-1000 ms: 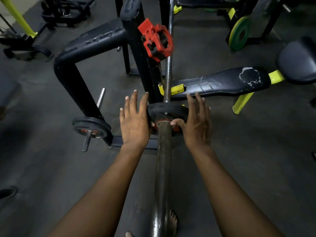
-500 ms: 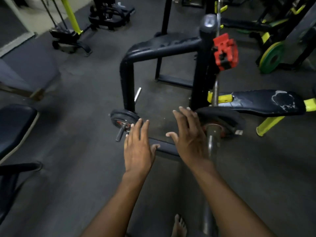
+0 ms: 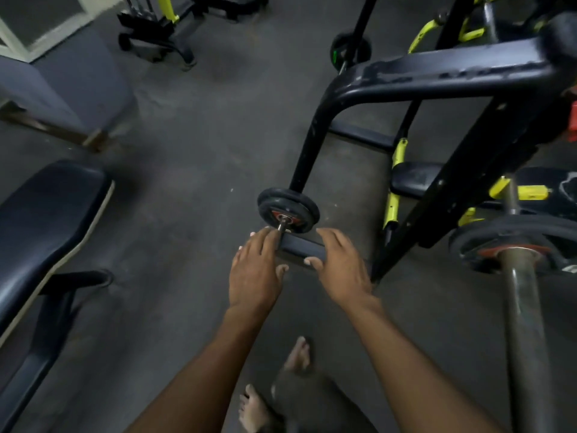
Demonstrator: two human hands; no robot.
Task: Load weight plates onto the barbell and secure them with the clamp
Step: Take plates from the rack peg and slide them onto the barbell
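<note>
1 weight plate point(image 3: 512, 242) already sits on the barbell point(image 3: 524, 307) at the right edge of the view, pushed up the sleeve toward the rack point(image 3: 437, 73). no clamp is on the bar behind it, so that plate is loaded but not secured. a sliver of red point(image 3: 573, 120) shows at the far right edge, beside the rack upright; it may be the clamp, but too little of it is in view to tell.

both hands are away from the barbell and reach toward a second plate point(image 3: 288, 210), a small black one with a red centre, stored on a short peg point(image 3: 282, 226) low on the rack's leg. the left hand point(image 3: 256, 270) is spread open, its fingertips at the end of the peg, just short of the plate's face. the right hand point(image 3: 340, 264) is also open, fingers relaxed and a little bent, hovering near the plate's right rim above the rack's base bar point(image 3: 299, 248). neither hand holds anything.

judged from this, the task is roughly at its middle: 1 plate is on, the next is about to be lifted off its peg and carried over to the sleeve. after that, the clamp has to be fetched, slid against the outer plate and locked. bare feet point(image 3: 299, 354) stand on the floor below the arms.
</note>
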